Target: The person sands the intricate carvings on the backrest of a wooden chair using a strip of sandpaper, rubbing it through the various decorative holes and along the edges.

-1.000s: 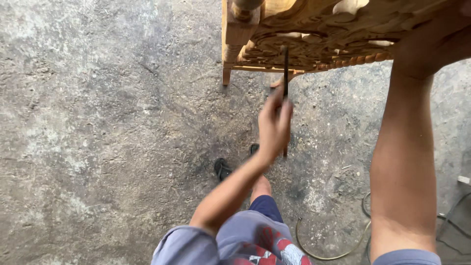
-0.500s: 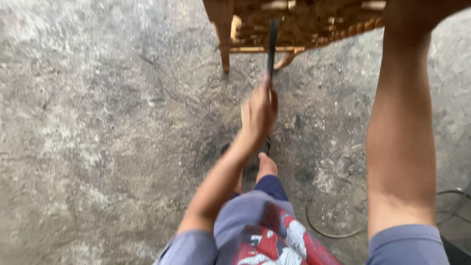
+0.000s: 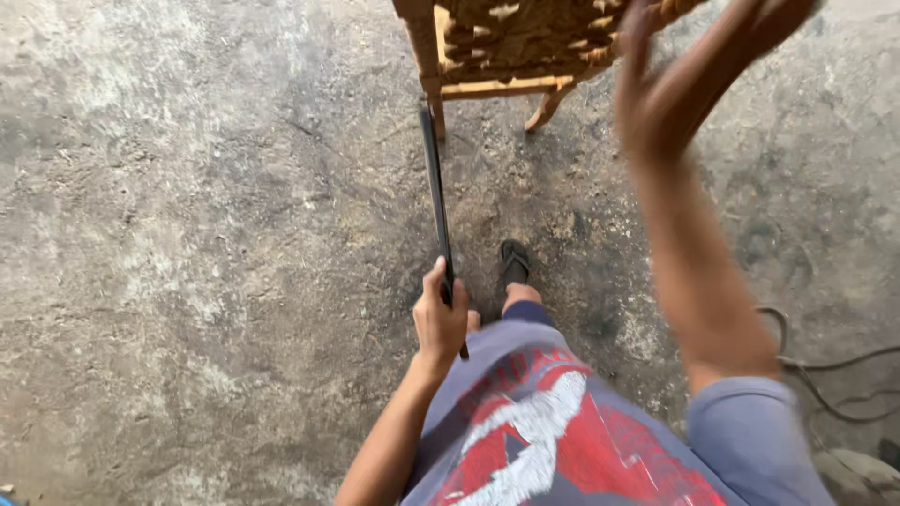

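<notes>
Rough concrete floor [image 3: 187,234] underfoot; left hand [image 3: 441,319] clenches a long dark rod [image 3: 436,206], its tip just beside the carved wooden chair's [image 3: 525,47] leg. Right hand [image 3: 684,84] blurs, perhaps gripping the frame. Next, careful aiming.

The carved openwork wooden chair [image 3: 525,47] is honey-tan with pale gaps. The long thin tool [image 3: 436,201] is black. The rough concrete floor [image 3: 187,234] is mottled grey with dark stains. The short-sleeved shirt [image 3: 562,440] is grey-blue with a red-and-white print; the sandal [image 3: 514,262] is black.
</notes>
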